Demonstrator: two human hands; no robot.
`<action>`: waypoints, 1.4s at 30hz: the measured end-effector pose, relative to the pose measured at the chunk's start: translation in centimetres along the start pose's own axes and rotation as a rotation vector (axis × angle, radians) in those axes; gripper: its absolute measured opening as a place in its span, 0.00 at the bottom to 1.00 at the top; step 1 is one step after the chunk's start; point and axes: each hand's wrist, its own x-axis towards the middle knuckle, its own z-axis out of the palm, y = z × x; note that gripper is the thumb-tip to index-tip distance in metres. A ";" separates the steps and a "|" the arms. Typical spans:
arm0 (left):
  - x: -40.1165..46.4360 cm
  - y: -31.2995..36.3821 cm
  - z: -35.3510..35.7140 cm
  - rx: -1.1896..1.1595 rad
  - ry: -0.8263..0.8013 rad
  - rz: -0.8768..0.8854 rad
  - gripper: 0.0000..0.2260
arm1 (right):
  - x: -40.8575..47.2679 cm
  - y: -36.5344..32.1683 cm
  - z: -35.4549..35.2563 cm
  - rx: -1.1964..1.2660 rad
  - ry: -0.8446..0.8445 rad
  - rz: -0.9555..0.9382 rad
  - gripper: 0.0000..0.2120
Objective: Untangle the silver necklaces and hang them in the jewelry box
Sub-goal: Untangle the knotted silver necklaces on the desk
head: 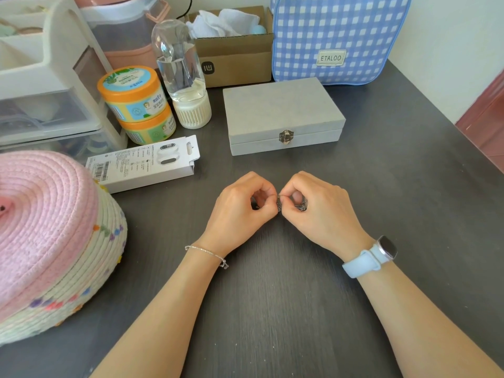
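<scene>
Tangled silver necklaces (281, 205) between both hands

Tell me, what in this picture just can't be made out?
- Silver necklaces: head view; mostly hidden inside the curled fingers of the left hand and right hand. How many chains, or how tangled, cannot be told.
- Jewelry box: lid shut and clasp closed, so its inside is hidden.
- Pink woven basket: cut off by the left edge.
- Drawer unit: cut off by the left and top edges.
</scene>
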 end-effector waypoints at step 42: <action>-0.1 1.1 0.0 -0.068 0.101 -0.081 0.04 | 0.1 0.4 0.6 0.393 0.069 0.125 0.13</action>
